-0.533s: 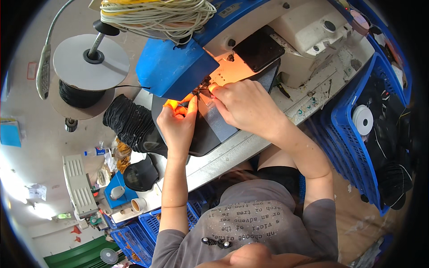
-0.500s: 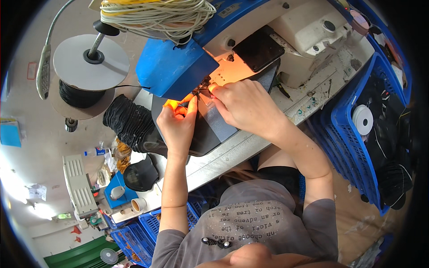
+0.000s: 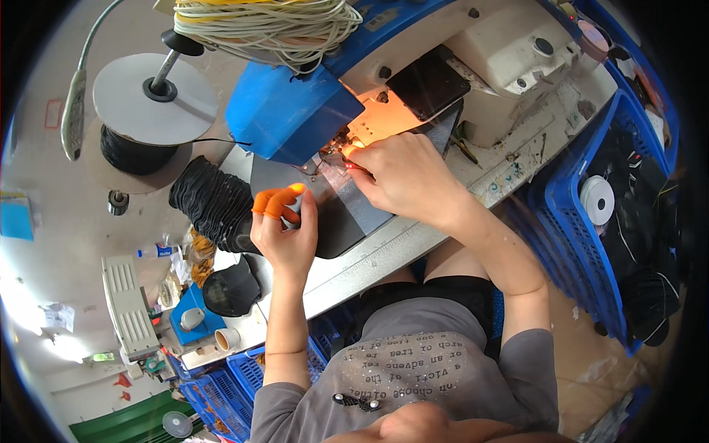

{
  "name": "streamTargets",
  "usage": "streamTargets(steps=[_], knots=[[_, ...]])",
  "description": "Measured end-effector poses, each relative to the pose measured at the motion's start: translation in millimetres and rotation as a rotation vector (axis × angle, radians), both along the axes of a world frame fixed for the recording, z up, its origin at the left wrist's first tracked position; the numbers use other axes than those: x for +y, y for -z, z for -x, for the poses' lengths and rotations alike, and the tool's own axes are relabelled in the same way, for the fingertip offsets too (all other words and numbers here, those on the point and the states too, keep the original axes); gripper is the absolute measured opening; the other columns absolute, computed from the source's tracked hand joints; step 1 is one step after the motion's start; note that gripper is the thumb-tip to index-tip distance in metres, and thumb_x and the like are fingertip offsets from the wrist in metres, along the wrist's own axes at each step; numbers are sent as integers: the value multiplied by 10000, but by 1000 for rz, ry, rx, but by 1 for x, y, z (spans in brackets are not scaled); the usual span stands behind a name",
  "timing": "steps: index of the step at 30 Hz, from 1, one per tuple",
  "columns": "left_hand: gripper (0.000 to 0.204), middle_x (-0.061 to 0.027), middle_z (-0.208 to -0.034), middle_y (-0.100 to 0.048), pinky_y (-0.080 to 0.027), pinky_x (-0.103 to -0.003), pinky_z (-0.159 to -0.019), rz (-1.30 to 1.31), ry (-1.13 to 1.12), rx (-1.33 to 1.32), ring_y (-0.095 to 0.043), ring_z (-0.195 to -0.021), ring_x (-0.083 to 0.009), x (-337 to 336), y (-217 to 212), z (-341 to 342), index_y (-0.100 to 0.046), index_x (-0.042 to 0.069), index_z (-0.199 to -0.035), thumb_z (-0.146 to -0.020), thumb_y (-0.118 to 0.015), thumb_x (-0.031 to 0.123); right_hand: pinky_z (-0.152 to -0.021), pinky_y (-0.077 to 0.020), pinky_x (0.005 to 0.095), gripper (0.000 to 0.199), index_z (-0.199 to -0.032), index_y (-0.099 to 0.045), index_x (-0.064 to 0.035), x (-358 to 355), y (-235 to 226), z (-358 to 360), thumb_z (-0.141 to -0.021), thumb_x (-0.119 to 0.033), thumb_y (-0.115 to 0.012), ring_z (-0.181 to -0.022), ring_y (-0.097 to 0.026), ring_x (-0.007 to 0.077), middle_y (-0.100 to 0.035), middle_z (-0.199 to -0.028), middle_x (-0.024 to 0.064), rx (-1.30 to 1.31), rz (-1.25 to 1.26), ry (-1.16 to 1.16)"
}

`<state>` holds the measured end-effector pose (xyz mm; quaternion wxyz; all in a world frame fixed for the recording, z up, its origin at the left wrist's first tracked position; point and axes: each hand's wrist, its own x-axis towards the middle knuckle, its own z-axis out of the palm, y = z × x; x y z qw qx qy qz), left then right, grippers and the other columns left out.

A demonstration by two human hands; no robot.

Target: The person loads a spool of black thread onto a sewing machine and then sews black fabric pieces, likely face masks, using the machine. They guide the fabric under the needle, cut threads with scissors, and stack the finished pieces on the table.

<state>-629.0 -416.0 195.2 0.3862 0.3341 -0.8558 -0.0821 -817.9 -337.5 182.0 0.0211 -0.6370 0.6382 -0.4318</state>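
Right hand [image 3: 402, 177] presses the dark fabric piece [image 3: 354, 210] flat on the desk [image 3: 413, 244], fingertips at the blue machine head [image 3: 288, 111]. Left hand [image 3: 284, 232], orange-capped fingers pinched on fabric's near-left edge.

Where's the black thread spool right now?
In the head view, the black thread spool sits upper left under a grey disc, left of the blue machine head, above the black ribbed hose.

Bright daylight, warm orange machine lamp glow, fisheye edges bent, sharp
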Motion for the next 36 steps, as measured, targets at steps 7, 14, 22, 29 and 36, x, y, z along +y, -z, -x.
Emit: streamTargets(steps=[7,14,22,29,36], knots=[[121,-64,-808,-630,-441,-260,-550,-44,59,-84,-568,-606,-151,-5,1,-3,-690,32,-817,-751,-775,89,-575,-500,427,124,-830,-651,-38,9,-2,-6,-797,-157,-658,-629,-632,335,-639,-684,127,-22,-67,87],[231,-58,-891,-633,-482,-304,-688,68,-31,-188,-594,-766,-202,-16,-1,23,-714,33,-919,-734,-802,139,-532,-515,383,158,-810,-642,-25,10,-5,-11,-824,-181,-652,-597,-655,296,-627,-630,120,14,-15,149],[124,-103,-790,-675,-485,-309,-666,-45,-9,-182,-634,-707,-219,-27,1,34,-727,9,-837,-758,-767,97,-543,-509,398,172,-894,-689,-35,8,-1,-12,-805,-181,-670,-601,-640,298,-636,-663,108,21,-30,154],[128,-88,-748,-674,-468,-278,-626,-91,7,-145,-617,-655,-183,-26,1,35,-726,-1,-840,-762,-765,92,-540,-513,391,170,-893,-685,-37,6,2,-12,-813,-186,-663,-598,-645,289,-639,-657,100,46,-11,161],[136,-55,-838,-647,-464,-277,-647,36,-52,-159,-612,-740,-176,-14,-3,26,-718,28,-835,-738,-788,93,-534,-505,396,156,-878,-679,-50,6,2,-10,-809,-189,-665,-602,-645,289,-641,-659,95,36,-24,140]])
